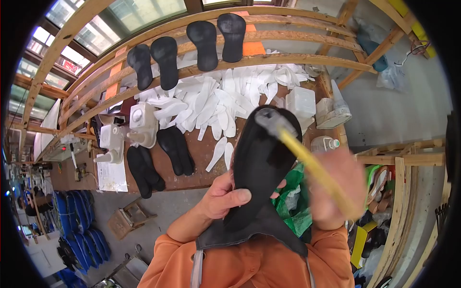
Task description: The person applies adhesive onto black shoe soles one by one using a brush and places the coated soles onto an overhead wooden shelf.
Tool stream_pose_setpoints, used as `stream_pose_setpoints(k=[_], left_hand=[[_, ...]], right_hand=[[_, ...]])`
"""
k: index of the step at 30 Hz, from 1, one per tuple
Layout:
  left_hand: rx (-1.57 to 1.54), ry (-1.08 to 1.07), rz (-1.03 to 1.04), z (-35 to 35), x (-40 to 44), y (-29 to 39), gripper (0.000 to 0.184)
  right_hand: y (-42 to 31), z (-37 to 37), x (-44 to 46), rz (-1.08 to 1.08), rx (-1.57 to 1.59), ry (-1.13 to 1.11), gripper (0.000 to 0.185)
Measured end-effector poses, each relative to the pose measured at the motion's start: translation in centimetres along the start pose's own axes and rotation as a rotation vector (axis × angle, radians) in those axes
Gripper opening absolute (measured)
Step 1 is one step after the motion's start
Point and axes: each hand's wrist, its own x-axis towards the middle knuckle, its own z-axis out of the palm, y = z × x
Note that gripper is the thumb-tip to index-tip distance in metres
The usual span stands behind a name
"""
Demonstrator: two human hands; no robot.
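Observation:
My left hand (223, 197) grips a black insole (259, 177) near its narrow end, the thumb lying across its upper face. The wide end points away from me. My right hand (336, 187), blurred by motion, is closed around the yellow handle of a brush (314, 168). The brush head lies over the wide end of the insole, where a darker, shiny patch shows beside it. Two pairs of black insoles, a left pair (142, 168) and a right pair (175, 151), rest on the brown table (201, 165) beyond my left hand.
Several black insoles (201, 45) lean on the wooden slatted rack (278, 60). Below it spreads a heap of white insole-shaped pieces (211, 98). Plastic containers (143, 124) stand at left, with another container (301, 103) at right. A green bag (295, 201) and wooden stool (129, 218) are nearby.

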Motion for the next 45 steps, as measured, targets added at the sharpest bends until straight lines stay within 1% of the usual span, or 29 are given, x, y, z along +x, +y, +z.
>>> stream_pose_setpoints(k=[4,5,6,7,9,10,14,15,19,24,25,29,30,34,35,39,40,44,45], left_hand=[[0.263,0.079,0.045,-2.9,-1.6,-1.4,0.067],[0.258,0.082,0.052,-2.6,-1.4,-1.4,0.067],[0.176,0.087,0.092,-2.0,-0.8,-1.4,0.072],[0.095,0.094,0.134,-1.2,-0.1,-1.2,0.077],[-0.067,0.108,0.218,0.2,1.2,-0.8,0.088],[-0.071,0.116,0.228,0.6,1.6,-0.7,0.088],[-0.826,-0.007,0.356,2.0,2.6,-0.1,0.095],[-0.832,0.005,0.364,2.0,2.7,0.1,0.095],[-0.176,0.064,0.219,1.4,3.2,1.0,0.094],[-0.128,0.056,0.254,1.4,4.2,1.0,0.091],[-0.130,0.061,0.249,1.4,4.3,1.0,0.091],[-0.098,0.118,0.310,1.6,4.6,1.0,0.081],[-0.099,0.122,0.309,1.7,4.6,1.1,0.081],[0.014,0.155,0.362,2.3,4.6,1.3,0.058],[0.015,0.159,0.367,2.5,4.6,1.5,0.058],[0.111,0.287,0.418,3.6,4.4,1.9,0.049],[0.111,0.287,0.420,3.5,4.4,2.0,0.049],[-0.029,0.259,0.417,2.8,4.0,2.6,0.045],[-0.030,0.265,0.423,2.7,3.9,2.7,0.045]], right_hand=[[-3.0,2.3,-1.6,-0.324,-0.047,-0.154,0.014],[-2.7,1.7,-2.0,-0.196,-0.072,-0.100,0.014],[-2.3,1.2,-2.3,-0.069,-0.093,-0.048,0.014],[-1.5,1.8,-2.0,-0.034,-0.130,0.030,0.015],[-2.0,1.4,-2.1,-0.105,-0.118,-0.208,0.014],[-2.0,1.4,-2.2,-0.108,-0.109,-0.218,0.014],[-2.2,1.5,-3.3,-0.015,-0.082,-0.092,0.014],[-2.2,1.5,-3.6,-0.008,-0.074,-0.102,0.014],[-1.6,1.1,-4.4,-0.262,0.026,-0.192,0.014],[-2.1,-0.2,-4.7,-0.316,0.104,-0.335,0.015],[-2.2,-0.3,-4.9,-0.309,0.105,-0.335,0.015],[-2.4,-0.3,-5.3,-0.299,0.156,-0.330,0.016],[-2.4,-0.3,-5.3,-0.297,0.158,-0.330,0.016],[-2.3,0.0,-5.5,-0.262,0.108,-0.250,0.014],[-2.2,0.0,-5.3,-0.264,0.113,-0.253,0.014],[-2.6,-0.5,-4.5,-0.196,0.101,-0.177,0.015],[-2.8,-0.5,-4.6,-0.197,0.101,-0.178,0.015],[-3.7,-0.4,-5.5,-0.385,0.156,-0.396,0.015],[-3.8,-1.0,-5.6,-0.407,0.222,-0.419,0.015]])
